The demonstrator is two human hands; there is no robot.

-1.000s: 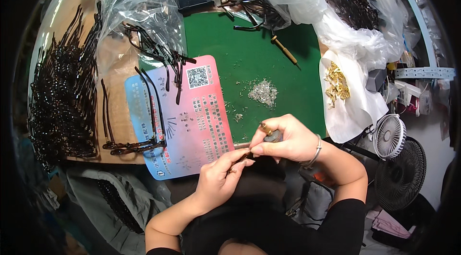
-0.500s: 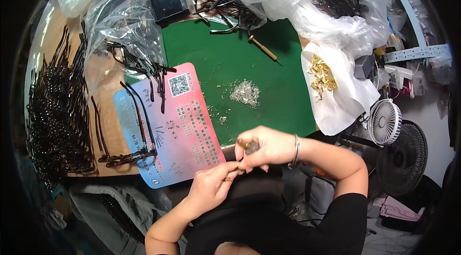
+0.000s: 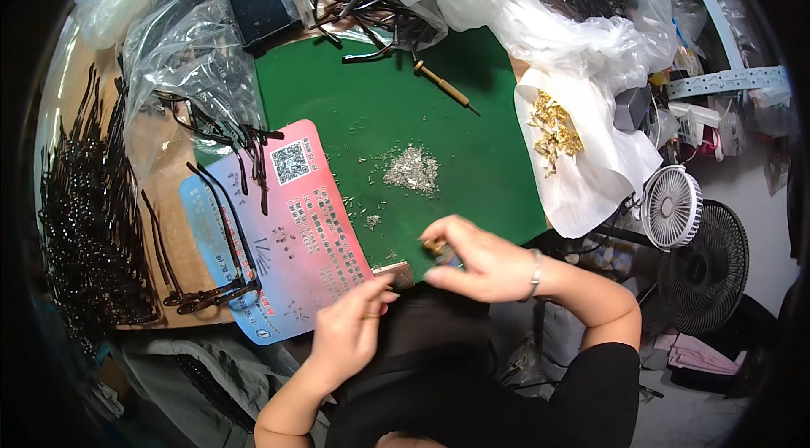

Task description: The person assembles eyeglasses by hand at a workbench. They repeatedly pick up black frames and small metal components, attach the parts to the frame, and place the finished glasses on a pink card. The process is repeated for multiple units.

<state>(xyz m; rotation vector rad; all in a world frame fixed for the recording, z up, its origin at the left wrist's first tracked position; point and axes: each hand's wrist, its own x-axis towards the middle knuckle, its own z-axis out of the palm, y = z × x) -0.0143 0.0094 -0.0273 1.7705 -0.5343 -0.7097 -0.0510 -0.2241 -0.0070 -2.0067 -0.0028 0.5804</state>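
Note:
At the table's front edge, my left hand is closed, thumb and fingers pinched together; whatever lies between them is too small to make out. My right hand grips a short brass-coloured and dark tool, its kind blurred. The hands are apart. Beyond them a pile of tiny silver screw-like pieces lies on the green mat. A thin screwdriver with a brass handle rests farther back. Beside my left hand lies a pink and blue printed sheet.
Dark eyeglass frames and thin temple arms lie on the sheet and left table. A dense dark heap of frames fills the far left. Gold small parts sit on white paper. Plastic bags, a phone and fans surround.
My hands have moved apart: the left went down and left, the right slightly right with the tool. The whole view has shifted, so the table things appear farther left.

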